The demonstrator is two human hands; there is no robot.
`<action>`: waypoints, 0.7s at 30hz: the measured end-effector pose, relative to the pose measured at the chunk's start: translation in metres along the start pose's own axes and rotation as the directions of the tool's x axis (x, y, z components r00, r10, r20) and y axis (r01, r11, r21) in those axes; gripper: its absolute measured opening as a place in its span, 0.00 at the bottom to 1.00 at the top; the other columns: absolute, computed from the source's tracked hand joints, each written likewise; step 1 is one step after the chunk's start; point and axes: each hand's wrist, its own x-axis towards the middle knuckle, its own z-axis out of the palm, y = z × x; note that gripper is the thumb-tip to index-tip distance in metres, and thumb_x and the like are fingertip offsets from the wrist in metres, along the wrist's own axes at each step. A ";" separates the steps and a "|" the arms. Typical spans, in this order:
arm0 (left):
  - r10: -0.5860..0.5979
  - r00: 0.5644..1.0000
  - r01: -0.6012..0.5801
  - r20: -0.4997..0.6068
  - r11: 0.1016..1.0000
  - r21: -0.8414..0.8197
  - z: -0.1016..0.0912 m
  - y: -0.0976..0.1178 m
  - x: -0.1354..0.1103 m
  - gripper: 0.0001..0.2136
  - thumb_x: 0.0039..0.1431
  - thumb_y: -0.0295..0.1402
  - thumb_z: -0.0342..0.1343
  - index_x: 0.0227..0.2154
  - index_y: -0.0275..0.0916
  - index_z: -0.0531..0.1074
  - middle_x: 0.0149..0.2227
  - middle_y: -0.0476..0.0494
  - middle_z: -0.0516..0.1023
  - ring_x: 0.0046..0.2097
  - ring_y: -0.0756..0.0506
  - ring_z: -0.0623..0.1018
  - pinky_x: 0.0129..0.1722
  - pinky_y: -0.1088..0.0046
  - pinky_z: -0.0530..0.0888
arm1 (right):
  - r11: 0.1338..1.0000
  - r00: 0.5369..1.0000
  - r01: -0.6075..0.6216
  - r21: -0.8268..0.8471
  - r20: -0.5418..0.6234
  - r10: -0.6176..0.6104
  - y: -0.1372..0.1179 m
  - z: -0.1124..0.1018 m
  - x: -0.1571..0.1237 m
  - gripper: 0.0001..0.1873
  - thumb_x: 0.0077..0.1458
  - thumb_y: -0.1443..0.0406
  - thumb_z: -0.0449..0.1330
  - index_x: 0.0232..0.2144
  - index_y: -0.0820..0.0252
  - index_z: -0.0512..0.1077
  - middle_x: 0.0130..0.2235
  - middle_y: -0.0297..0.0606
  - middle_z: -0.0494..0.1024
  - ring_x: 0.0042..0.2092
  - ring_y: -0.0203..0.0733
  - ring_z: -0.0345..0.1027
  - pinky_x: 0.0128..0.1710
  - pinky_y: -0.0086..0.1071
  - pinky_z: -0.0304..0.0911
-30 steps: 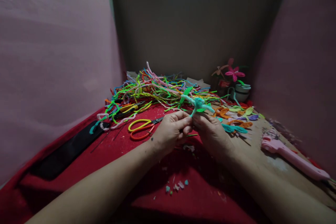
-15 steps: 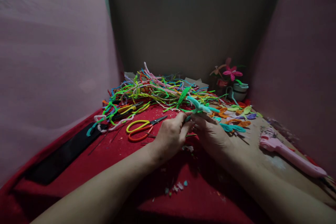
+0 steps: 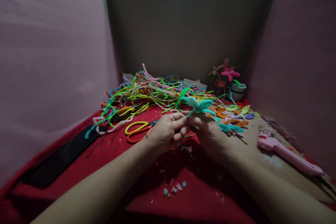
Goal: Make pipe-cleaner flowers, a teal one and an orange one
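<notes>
A turquoise pipe-cleaner flower (image 3: 198,105) with looped petals stands up between my two hands. My left hand (image 3: 170,128) pinches it low, at the stem end, with the other fingers curled in. Thumb and fingers of my right hand (image 3: 210,133) are closed on its base from the other side. The stem itself is mostly hidden by the fingers. A pair of scissors (image 3: 137,128) with yellow and red handles lies just left of my left hand, its blades partly covered. Beyond my right hand lie more turquoise petals (image 3: 232,127) on a board.
A tangled heap of coloured pipe cleaners (image 3: 157,91) fills the back. Yellow-handled pliers (image 3: 126,111) lie before it. A black flat object (image 3: 63,157) rests at left. A pink glue gun (image 3: 288,152) lies right on the tan board (image 3: 265,168). Behind stands a cup (image 3: 238,92) with pipe-cleaner flowers.
The turquoise flower has turned, so its petals now spread more upward and to the right. My left hand has rotated and its fingers show more. The view has shifted slightly.
</notes>
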 end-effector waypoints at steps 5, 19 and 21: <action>-0.074 0.995 0.075 0.066 0.997 0.000 -0.001 0.000 0.001 0.07 0.55 0.37 0.53 0.30 0.38 0.65 0.17 0.59 0.59 0.13 0.59 0.48 0.10 0.85 0.50 | 0.993 0.999 -0.035 0.115 0.004 0.035 0.003 0.000 0.002 0.06 0.45 0.64 0.62 0.29 0.59 0.75 0.26 0.33 0.74 0.29 0.37 0.65 0.33 0.34 0.62; 0.438 0.897 -0.187 -0.057 0.493 0.850 -0.002 -0.013 0.002 0.10 0.58 0.31 0.45 0.24 0.37 0.68 0.18 0.53 0.63 0.21 0.54 0.62 0.22 0.79 0.59 | 0.972 0.984 0.022 -0.232 -0.167 -0.063 -0.008 0.011 -0.008 0.07 0.46 0.60 0.62 0.26 0.57 0.76 0.28 0.34 0.76 0.33 0.41 0.65 0.36 0.35 0.61; 0.301 0.947 -0.150 -0.115 0.727 0.670 0.001 -0.008 0.002 0.11 0.57 0.34 0.47 0.22 0.36 0.66 0.17 0.54 0.62 0.18 0.56 0.60 0.18 0.81 0.57 | 0.984 0.995 0.016 -0.177 -0.095 -0.033 -0.004 0.009 -0.008 0.08 0.49 0.59 0.60 0.27 0.56 0.76 0.28 0.35 0.75 0.31 0.40 0.65 0.33 0.35 0.61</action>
